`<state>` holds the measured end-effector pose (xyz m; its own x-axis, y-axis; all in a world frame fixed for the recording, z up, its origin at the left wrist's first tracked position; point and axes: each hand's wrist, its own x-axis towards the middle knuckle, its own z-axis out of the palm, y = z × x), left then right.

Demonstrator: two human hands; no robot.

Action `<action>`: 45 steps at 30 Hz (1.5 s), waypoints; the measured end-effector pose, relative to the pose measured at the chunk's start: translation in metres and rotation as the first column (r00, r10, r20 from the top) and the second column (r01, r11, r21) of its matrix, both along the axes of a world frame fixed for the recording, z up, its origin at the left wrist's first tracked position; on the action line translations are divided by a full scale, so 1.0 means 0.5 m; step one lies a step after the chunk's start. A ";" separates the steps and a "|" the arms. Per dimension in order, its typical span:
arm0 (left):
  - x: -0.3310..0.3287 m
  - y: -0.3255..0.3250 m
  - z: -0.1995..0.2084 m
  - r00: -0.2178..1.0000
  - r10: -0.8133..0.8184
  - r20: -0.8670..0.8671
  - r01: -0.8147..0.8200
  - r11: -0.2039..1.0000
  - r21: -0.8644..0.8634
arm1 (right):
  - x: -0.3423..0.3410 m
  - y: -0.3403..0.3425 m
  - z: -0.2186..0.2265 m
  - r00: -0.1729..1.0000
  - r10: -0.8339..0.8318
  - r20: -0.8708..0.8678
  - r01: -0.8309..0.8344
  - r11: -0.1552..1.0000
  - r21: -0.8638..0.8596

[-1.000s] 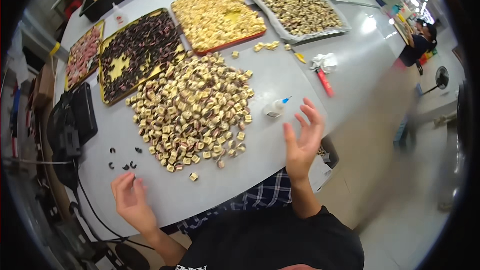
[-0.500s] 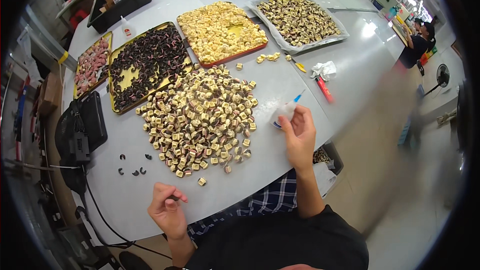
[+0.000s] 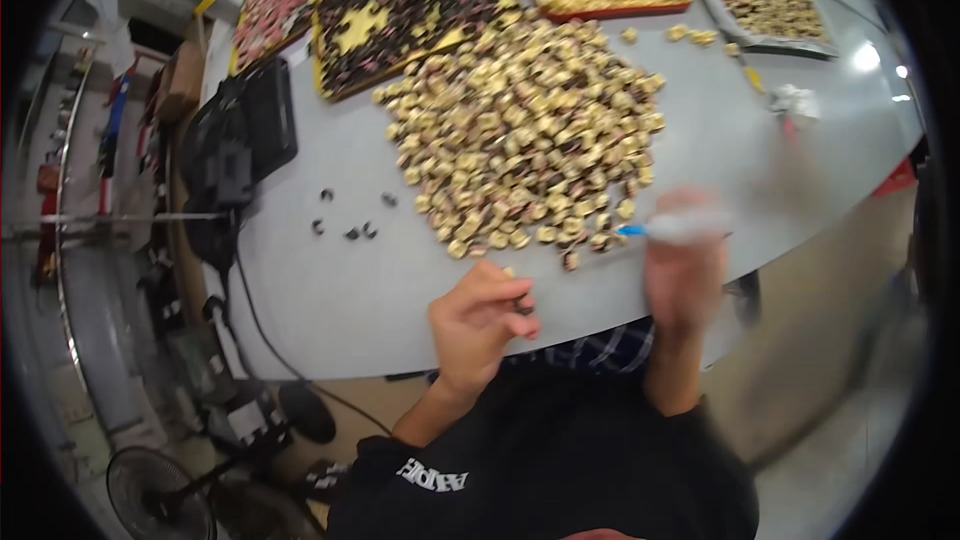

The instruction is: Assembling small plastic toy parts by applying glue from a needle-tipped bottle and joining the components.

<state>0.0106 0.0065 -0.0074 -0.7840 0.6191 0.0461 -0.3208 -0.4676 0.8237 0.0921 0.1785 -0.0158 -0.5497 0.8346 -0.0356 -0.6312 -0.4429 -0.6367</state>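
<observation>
The left hand (image 3: 480, 325) sits near, fingers curled, fingertips pinched together. The right hand (image 3: 685, 270) is raised just to its right, blurred, fingers closed in a fist, forearm upright.

The table (image 3: 330, 290) looks smooth, faintly glossy grey laminate; the small bottle (image 3: 685, 228) seems translucent plastic; the heaped pieces (image 3: 520, 140) look matt; the black sleeve (image 3: 560, 460) is cloth.

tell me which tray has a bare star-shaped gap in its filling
The dark-filled tray, second from left: a yellow star-shaped patch shows among its dark pieces; the other trays look evenly filled.
</observation>
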 end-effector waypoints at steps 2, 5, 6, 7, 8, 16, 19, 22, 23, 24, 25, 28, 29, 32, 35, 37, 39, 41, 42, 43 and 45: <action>-0.001 0.001 0.003 1.000 0.006 -0.020 -0.007 0.999 -0.034 | -0.003 -0.009 -0.002 0.997 0.072 0.012 -0.072 0.997 -0.002; 0.003 0.001 0.004 0.999 -0.035 -0.040 0.034 0.999 -0.034 | 0.002 -0.017 0.005 0.985 0.164 0.054 -0.167 0.984 0.060; 0.004 0.000 0.006 0.998 -0.041 -0.052 0.038 0.998 -0.054 | -0.002 -0.026 0.013 0.972 0.217 0.084 -0.225 0.970 0.092; 0.002 -0.005 0.007 0.997 -0.052 -0.065 0.047 0.996 -0.076 | -0.008 -0.040 0.019 0.957 0.265 0.115 -0.278 0.953 0.121; 0.001 -0.007 0.007 0.995 -0.064 -0.077 0.057 0.994 -0.096 | -0.011 -0.048 0.022 0.939 0.311 0.147 -0.332 0.931 0.149; 0.001 -0.003 0.004 0.968 -0.066 -0.242 0.015 0.978 -0.206 | -0.001 -0.054 0.021 0.933 0.281 0.225 -0.331 0.916 0.229; 0.002 -0.003 0.004 0.966 -0.063 -0.251 0.005 0.974 -0.226 | 0.000 -0.052 0.021 0.930 0.275 0.244 -0.332 0.914 0.233; 0.004 -0.002 0.004 0.962 -0.061 -0.267 -0.007 0.970 -0.244 | 0.000 -0.051 0.022 0.927 0.272 0.257 -0.334 0.911 0.241; 0.004 -0.002 0.004 0.959 -0.059 -0.277 -0.013 0.967 -0.253 | 0.000 -0.051 0.022 0.927 0.272 0.259 -0.336 0.909 0.247; 0.004 -0.002 0.004 0.956 -0.058 -0.288 -0.020 0.965 -0.262 | 0.000 -0.051 0.023 0.926 0.271 0.262 -0.337 0.907 0.253; 0.005 -0.002 0.005 0.956 -0.058 -0.288 -0.021 0.964 -0.263 | 0.000 -0.051 0.023 0.926 0.272 0.262 -0.338 0.907 0.252; 0.005 0.000 0.005 0.952 -0.050 -0.301 -0.028 0.968 -0.249 | 0.001 -0.050 0.025 0.921 0.267 0.282 -0.343 0.901 0.267; 0.005 0.000 0.004 0.953 -0.050 -0.300 -0.028 0.968 -0.250 | 0.002 -0.050 0.025 0.921 0.267 0.283 -0.343 0.901 0.266; 0.004 0.000 0.003 0.948 -0.056 -0.313 -0.026 0.967 -0.253 | 0.004 -0.049 0.025 0.918 0.262 0.299 -0.344 0.900 0.267; 0.005 0.000 0.004 0.953 -0.055 -0.299 -0.024 0.967 -0.252 | 0.005 -0.049 0.026 0.916 0.257 0.309 -0.341 0.905 0.256; 0.006 -0.001 0.004 0.955 -0.055 -0.292 -0.022 0.967 -0.252 | 0.005 -0.048 0.027 0.914 0.254 0.315 -0.338 0.907 0.250; 0.005 -0.002 0.003 0.953 -0.061 -0.296 -0.020 0.964 -0.263 | 0.006 -0.046 0.029 0.912 0.253 0.324 -0.341 0.906 0.252; 0.005 -0.001 0.001 0.953 -0.065 -0.296 -0.018 0.963 -0.271 | 0.007 -0.045 0.028 0.910 0.252 0.330 -0.342 0.906 0.251; 0.007 -0.002 0.000 0.955 -0.056 -0.290 -0.024 0.964 -0.265 | 0.007 -0.045 0.027 0.910 0.249 0.331 -0.340 0.905 0.254; 0.008 -0.002 -0.002 0.958 -0.047 -0.284 -0.030 0.965 -0.260 | 0.007 -0.044 0.027 0.910 0.245 0.333 -0.338 0.905 0.258; 0.009 -0.003 -0.003 0.960 -0.039 -0.277 -0.035 0.966 -0.256 | 0.008 -0.044 0.024 0.910 0.242 0.335 -0.336 0.905 0.260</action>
<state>0.0151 0.0049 -0.0089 -0.7616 0.6401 0.1013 -0.0628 -0.2284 0.9715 0.0959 0.1565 -0.0039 -0.7727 0.6348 0.0001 -0.2726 -0.3316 -0.9032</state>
